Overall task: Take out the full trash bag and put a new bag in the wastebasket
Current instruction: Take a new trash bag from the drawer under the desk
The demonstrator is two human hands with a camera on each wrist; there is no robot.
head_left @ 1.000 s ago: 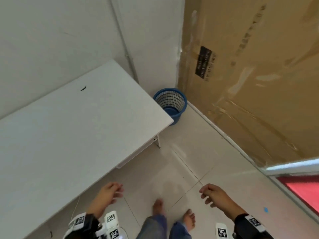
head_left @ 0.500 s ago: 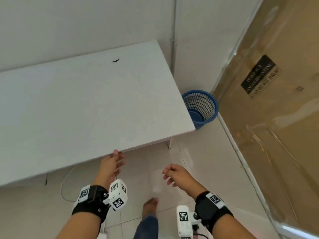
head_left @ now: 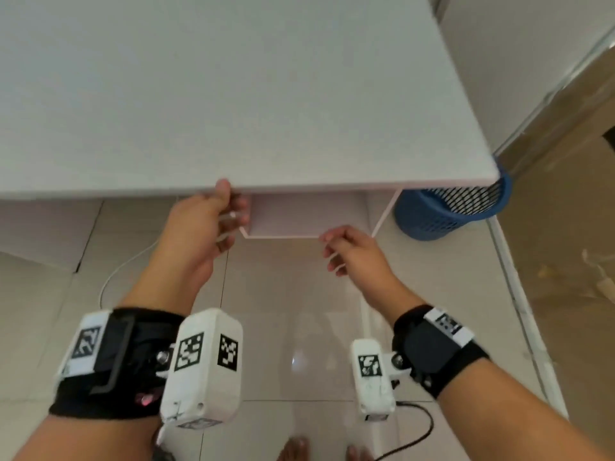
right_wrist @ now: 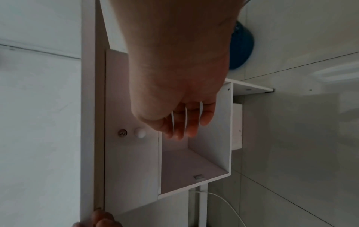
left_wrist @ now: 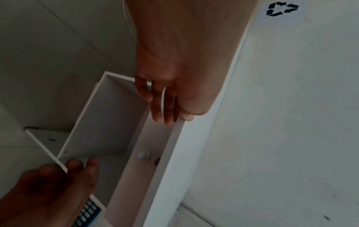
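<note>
Both grips are hanging loose and empty, left hand [head_left: 203, 224] and right hand [head_left: 352, 251] reaching under the table [head_left: 233, 94] toward the open cubby [right_wrist: 194, 165], likely seeking a new bag, with the wastebasket [head_left: 446, 211] waiting bagless.

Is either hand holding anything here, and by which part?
Nothing is held. The left hand reaches to the desk's front edge; the right hand hangs loosely curled before the open compartment.

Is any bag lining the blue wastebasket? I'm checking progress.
No: in the head view the blue wastebasket shows bare mesh, with no bag over its rim.

Hands [head_left: 283, 237] at white desk [head_left: 233, 94] front edge; blue wastebasket [head_left: 446, 211] right.
</note>
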